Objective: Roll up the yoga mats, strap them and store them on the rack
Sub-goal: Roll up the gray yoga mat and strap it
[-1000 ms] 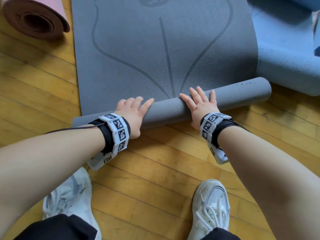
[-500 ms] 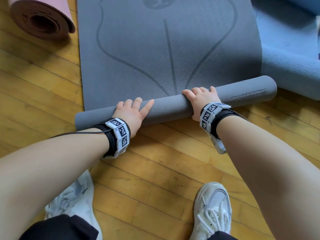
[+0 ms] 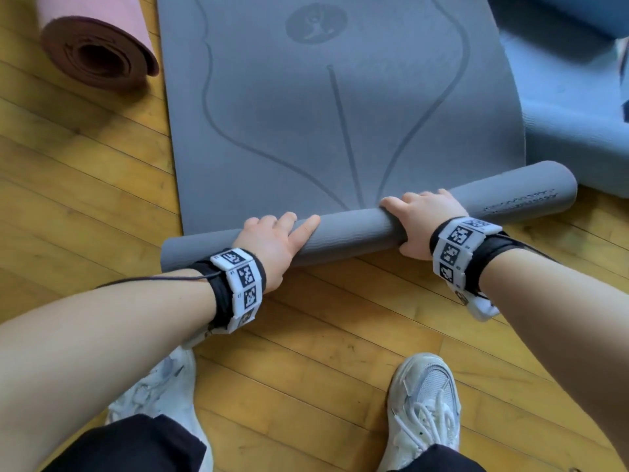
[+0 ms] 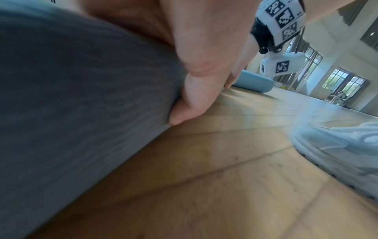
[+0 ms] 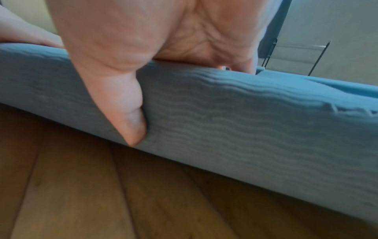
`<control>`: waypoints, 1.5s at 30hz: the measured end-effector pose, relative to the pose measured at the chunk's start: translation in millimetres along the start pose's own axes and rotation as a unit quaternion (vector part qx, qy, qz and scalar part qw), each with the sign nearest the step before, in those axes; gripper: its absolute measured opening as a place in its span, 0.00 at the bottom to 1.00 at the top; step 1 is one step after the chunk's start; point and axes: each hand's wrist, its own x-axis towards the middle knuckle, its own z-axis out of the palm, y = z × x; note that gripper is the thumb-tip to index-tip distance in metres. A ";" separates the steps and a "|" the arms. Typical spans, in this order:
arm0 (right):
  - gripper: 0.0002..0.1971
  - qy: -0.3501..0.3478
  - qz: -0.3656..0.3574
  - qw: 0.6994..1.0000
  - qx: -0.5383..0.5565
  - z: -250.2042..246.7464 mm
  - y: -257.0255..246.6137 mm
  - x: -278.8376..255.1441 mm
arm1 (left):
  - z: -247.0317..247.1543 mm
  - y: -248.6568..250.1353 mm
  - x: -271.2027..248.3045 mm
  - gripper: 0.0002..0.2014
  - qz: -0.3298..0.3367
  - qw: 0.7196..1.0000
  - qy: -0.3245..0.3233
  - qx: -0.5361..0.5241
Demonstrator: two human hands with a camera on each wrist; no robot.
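Grey mat [image 3: 340, 137] lies on the wooden floor [image 3: 323, 352], its near end rolled. Left hand [image 3: 272, 243] presses it with spread fingers; right hand [image 3: 420, 221] curls over it. Both should push evenly toward 12 o'clock.

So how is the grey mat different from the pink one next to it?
The grey mat is only rolled at its near end, most of it flat; the pink mat is fully rolled. Both hands, left and right, are on the grey; nothing touches the pink. Both lie on the wooden floor.
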 end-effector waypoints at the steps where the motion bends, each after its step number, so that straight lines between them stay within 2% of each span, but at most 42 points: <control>1: 0.33 -0.008 -0.005 1.000 0.005 6.4 -2.5 -3.6 | 4.2 4.6 -3.7 0.51 0.005 1.000 -0.010 -0.004; 5: 0.39 -0.031 -0.007 0.999 0.026 22.6 -14.6 0.8 | 17.8 11.1 -8.0 0.52 0.006 0.999 -0.045 -0.021; 9: 0.48 -0.018 0.025 0.999 0.038 28.5 -26.0 -1.3 | 15.2 3.3 4.4 0.55 -0.007 0.996 -0.060 -0.064; 12: 0.52 0.007 0.018 1.000 0.020 38.4 -33.1 -11.4 | 9.8 -7.0 10.5 0.56 0.002 0.992 -0.075 -0.099; 16: 0.58 -0.002 0.012 1.000 0.015 41.9 -31.1 -5.0 | 8.5 -1.9 11.7 0.55 -0.011 0.995 -0.061 -0.074; 20: 0.59 0.003 0.013 1.000 0.005 42.2 -31.0 5.6 | 9.8 9.5 1.9 0.50 -0.026 0.999 -0.020 0.000; 23: 0.57 0.009 0.014 1.000 0.014 39.5 -30.1 10.7 | 13.1 18.6 -7.7 0.49 -0.027 0.999 -0.038 0.017; 27: 0.54 0.008 0.018 1.000 0.019 35.0 -30.7 13.8 | 14.4 20.5 -3.7 0.54 -0.042 0.997 -0.059 0.016; 30: 0.57 0.005 0.022 1.000 0.016 34.0 -31.1 13.3 | 12.7 16.8 -1.0 0.50 -0.023 0.998 -0.054 0.028; 33: 0.55 0.035 0.015 0.999 0.002 33.2 -29.1 15.0 | 11.4 6.2 4.6 0.58 0.001 0.998 -0.045 0.045; 37: 0.52 0.034 0.005 0.999 0.008 28.4 -25.5 24.7 | 9.2 -5.3 11.5 0.59 0.014 0.998 -0.053 0.012; 45: 0.58 -0.039 0.000 0.998 0.053 2.7 -17.4 54.2 | -10.7 -37.2 27.6 0.61 0.055 0.989 -0.091 -0.099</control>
